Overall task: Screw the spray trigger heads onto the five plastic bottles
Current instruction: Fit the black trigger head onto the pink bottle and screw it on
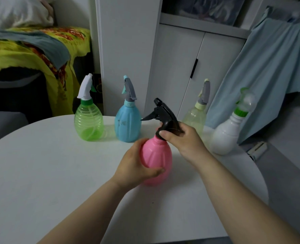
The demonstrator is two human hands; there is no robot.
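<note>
A white cupboard point(172, 67) fills the upper middle of the frame, with a bed under a yellow cover point(31, 50) at upper left and a pale blue cloth point(268, 67) hanging at upper right. Below them a round white table point(49, 173) takes up the lower half. Along its far edge stand four capped bottles: a green bottle point(89, 123) at left, a blue bottle point(127, 124), a clear bottle point(195, 120) and a white bottle point(225, 134) at right. In the centre, nearer the person, the pink bottle point(157, 157) stands on or just above the table. The left hand point(137, 166) wraps its belly, fingers curled round the far side, thumb pressed on the near side. The right hand point(184, 138) closes its fingers round the collar of the black head point(165, 117), which sits on the neck. The bottle looks empty, so light, with thin walls that would dent under a hard squeeze and smooth plastic that may slip; holding the belly and turning at the collar seems best.
</note>
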